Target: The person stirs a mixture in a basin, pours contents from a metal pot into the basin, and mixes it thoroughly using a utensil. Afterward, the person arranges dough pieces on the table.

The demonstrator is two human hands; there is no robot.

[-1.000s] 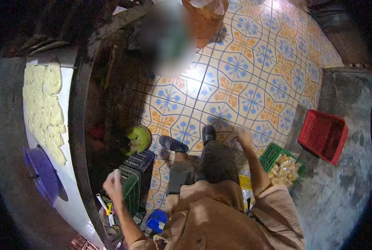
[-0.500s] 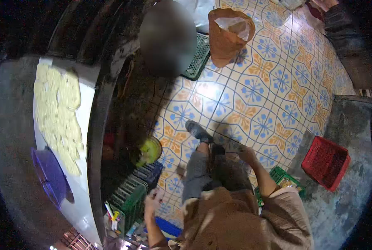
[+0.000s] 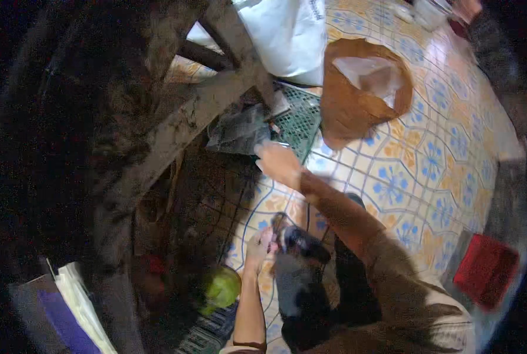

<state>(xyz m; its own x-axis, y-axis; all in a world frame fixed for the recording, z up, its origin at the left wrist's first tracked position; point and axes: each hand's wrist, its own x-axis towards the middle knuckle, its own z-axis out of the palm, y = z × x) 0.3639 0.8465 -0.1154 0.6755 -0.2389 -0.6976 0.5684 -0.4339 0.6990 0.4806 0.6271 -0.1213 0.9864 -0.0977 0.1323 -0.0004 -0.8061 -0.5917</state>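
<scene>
My right hand [image 3: 280, 165] stretches forward beside a green lattice plastic crate [image 3: 301, 115]. Its thumb and fingers look apart, with the fingertips at the edge of a dark, see-through plastic bag [image 3: 237, 133]; whether they touch it, I cannot tell. Lower down, my left hand [image 3: 260, 246] hangs over the floor near my foot, its fingers smeared by motion. A small white item [image 3: 280, 104] rests at the crate's left edge. Right of the crate stands a brown bag [image 3: 358, 94] with a pale lining.
A thick wooden beam frame [image 3: 186, 115] crosses the left side. Behind the crate is a white sack [image 3: 290, 41]. A yellow-green round object [image 3: 221, 289] lies lower left, a red basket [image 3: 486, 271] far right. Another person's dark sleeve [image 3: 493, 53] shows at upper right.
My view has shifted toward the crate and brown bag. My right hand has moved up and forward to the plastic bag; my left hand has come forward. The table with dough strips has mostly left view.
</scene>
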